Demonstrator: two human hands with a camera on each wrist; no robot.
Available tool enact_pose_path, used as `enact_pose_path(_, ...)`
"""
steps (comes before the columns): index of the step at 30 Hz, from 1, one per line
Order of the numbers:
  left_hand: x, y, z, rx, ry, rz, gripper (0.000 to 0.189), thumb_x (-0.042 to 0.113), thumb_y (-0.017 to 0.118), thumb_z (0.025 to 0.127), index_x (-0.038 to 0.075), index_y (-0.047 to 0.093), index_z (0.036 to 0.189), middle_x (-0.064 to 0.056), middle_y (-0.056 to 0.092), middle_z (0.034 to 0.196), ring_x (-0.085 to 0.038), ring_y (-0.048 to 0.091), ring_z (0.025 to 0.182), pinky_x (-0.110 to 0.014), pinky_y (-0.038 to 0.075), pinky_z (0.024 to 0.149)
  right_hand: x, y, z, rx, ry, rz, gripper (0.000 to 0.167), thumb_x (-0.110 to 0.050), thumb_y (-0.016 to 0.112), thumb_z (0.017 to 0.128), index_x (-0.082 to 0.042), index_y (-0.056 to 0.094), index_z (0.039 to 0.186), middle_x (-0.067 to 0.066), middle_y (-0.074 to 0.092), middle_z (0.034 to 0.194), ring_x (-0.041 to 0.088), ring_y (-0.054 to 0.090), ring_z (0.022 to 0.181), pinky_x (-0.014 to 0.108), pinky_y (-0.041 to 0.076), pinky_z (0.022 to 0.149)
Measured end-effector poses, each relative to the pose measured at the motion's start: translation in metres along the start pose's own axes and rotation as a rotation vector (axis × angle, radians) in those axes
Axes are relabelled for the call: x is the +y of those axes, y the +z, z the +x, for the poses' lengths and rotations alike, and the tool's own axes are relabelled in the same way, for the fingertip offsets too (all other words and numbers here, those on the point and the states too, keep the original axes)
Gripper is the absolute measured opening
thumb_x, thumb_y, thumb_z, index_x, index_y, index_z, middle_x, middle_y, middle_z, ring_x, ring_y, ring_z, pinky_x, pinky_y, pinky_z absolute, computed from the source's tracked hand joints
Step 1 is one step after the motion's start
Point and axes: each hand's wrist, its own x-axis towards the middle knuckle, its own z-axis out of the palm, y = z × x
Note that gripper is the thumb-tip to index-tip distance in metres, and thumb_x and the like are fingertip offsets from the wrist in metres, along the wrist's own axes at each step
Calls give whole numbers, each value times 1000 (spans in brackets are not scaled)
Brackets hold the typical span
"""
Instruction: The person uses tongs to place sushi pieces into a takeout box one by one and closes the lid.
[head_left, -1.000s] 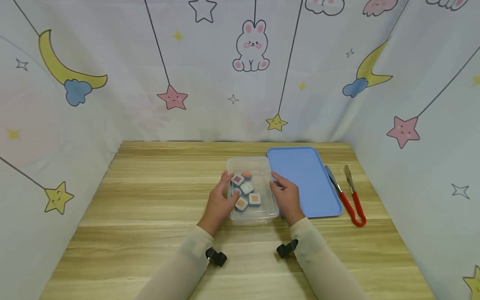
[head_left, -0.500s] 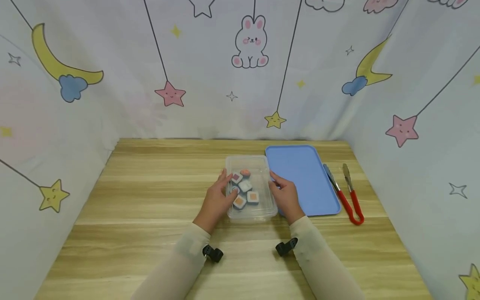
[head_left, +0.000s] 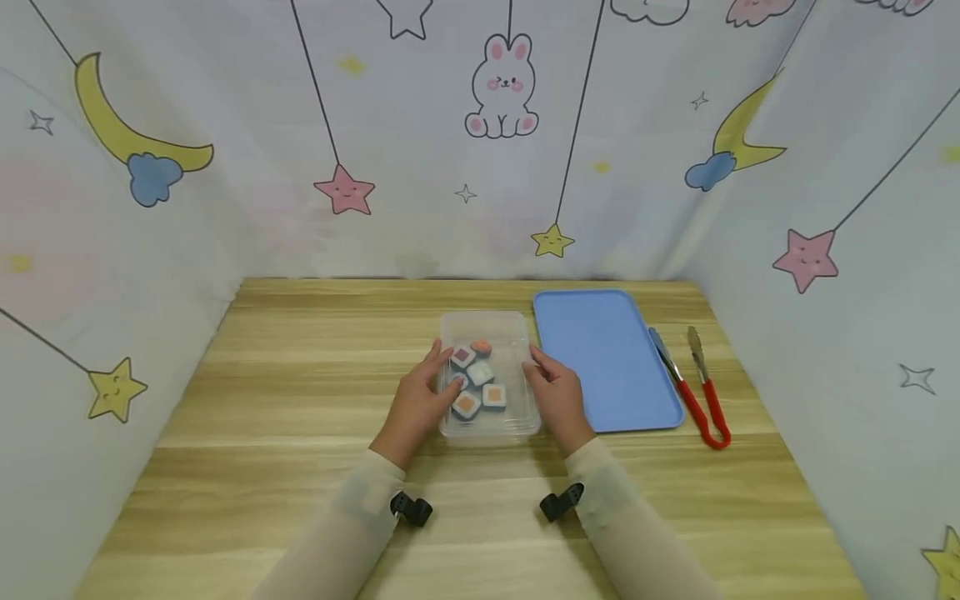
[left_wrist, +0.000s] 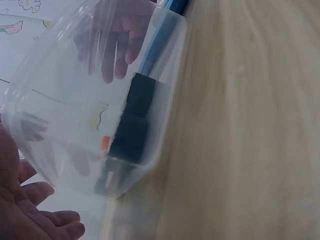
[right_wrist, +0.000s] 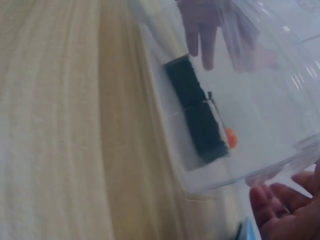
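Note:
A clear plastic container [head_left: 517, 410] stands on the table in front of me, with several sushi rolls [head_left: 493, 396] inside, white on top with orange or dark red centres. An orange-topped piece [head_left: 481, 347] lies at the far end of the group. Holding the container's left side is my left hand [head_left: 412, 404], its thumb at the rim. My right hand [head_left: 558, 400] grips the opposite side, thumb and fingers at the rim. Through the clear wall in the left wrist view, the rolls' dark sides [left_wrist: 132, 117] show at the bottom of the container [left_wrist: 65, 80].
A blue tray [head_left: 607, 358] lies on the wooden table [head_left: 300, 367] just right of the container. Beyond the tray are tongs [head_left: 705, 400] with red handles, their arms spread. Cloth curtains [head_left: 420, 242] with printed stars and moons enclose the back and sides.
Both hands have shifted the container a little to the left over the last half second, opening a gap between it and the blue tray. The rolls moved along with it.

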Motion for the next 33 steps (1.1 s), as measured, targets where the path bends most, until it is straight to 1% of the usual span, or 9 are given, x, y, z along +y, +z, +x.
enact_pose_path(4, 9, -5, 0, -10, 48, 84, 63, 28, 71, 98, 13, 49, 156, -9, 31, 168, -34, 29, 154, -53, 29, 125, -7, -10, -3, -26, 4, -75, 53, -29, 67, 103, -12, 55, 151, 19, 68, 132, 34, 67, 116, 45, 59, 96)
enact_pose_path(8, 23, -7, -2, -26, 127, 130, 68, 30, 72, 96, 12, 48, 156, -16, 27, 168, -39, 20, 156, -63, 27, 123, -19, -16, -10, -128, -177, -267, 69, -29, 67, 101, -5, 39, 159, 22, 43, 159, 42, 46, 142, 61, 42, 116)
enact_pose_path(11, 29, -1, -1, -91, 230, 233, 71, 36, 70, 96, 12, 45, 158, -21, 22, 169, -42, 12, 157, -71, 22, 122, -26, -13, -16, -253, -335, -453, 79, -35, 64, 102, -2, 26, 163, 20, 22, 169, 42, 21, 155, 65, 27, 123)
enact_pose_path(13, 30, 5, 0, -125, 298, 340, 70, 41, 67, 97, 11, 46, 157, -25, 24, 167, -43, 11, 157, -73, 22, 120, -27, -8, -19, -325, -372, -531, 80, -40, 61, 104, -1, 24, 163, 18, 14, 172, 40, 11, 158, 66, 22, 124)
enact_pose_path(15, 30, 10, 1, -133, 338, 439, 68, 45, 65, 99, 12, 49, 156, -25, 29, 165, -43, 14, 157, -74, 23, 119, -27, -4, -21, -358, -360, -595, 80, -45, 58, 105, -1, 24, 163, 15, 10, 173, 36, 5, 159, 63, 21, 126)
enact_pose_path(19, 29, 13, 1, -116, 359, 516, 63, 48, 63, 100, 15, 54, 153, -22, 36, 163, -42, 20, 156, -73, 28, 119, -25, 1, -22, -340, -338, -617, 77, -44, 58, 106, 3, 30, 160, 16, 10, 173, 36, 5, 159, 60, 22, 126)
enact_pose_path(26, 30, 11, 2, -155, 318, 479, 67, 46, 66, 100, 16, 49, 156, -20, 30, 166, -39, 17, 157, -73, 19, 122, -28, -6, -19, -406, -285, -572, 82, -46, 58, 105, -1, 22, 164, 16, 5, 173, 35, 2, 159, 64, 21, 125)
enact_pose_path(30, 32, 1, 14, -153, 290, 421, 71, 44, 70, 97, 20, 45, 159, -18, 24, 169, -39, 14, 157, -72, 12, 124, -38, -17, -2, -417, -252, -549, 85, -46, 59, 104, -10, 16, 167, 15, 1, 174, 36, 3, 159, 68, 21, 123)
enact_pose_path(33, 32, -4, 29, -148, 280, 432, 76, 46, 70, 96, 21, 41, 161, -17, 21, 170, -40, 11, 158, -71, 12, 124, -39, -18, 19, -386, -266, -603, 86, -52, 57, 104, -14, 14, 168, 12, -1, 174, 36, 3, 159, 69, 21, 123)
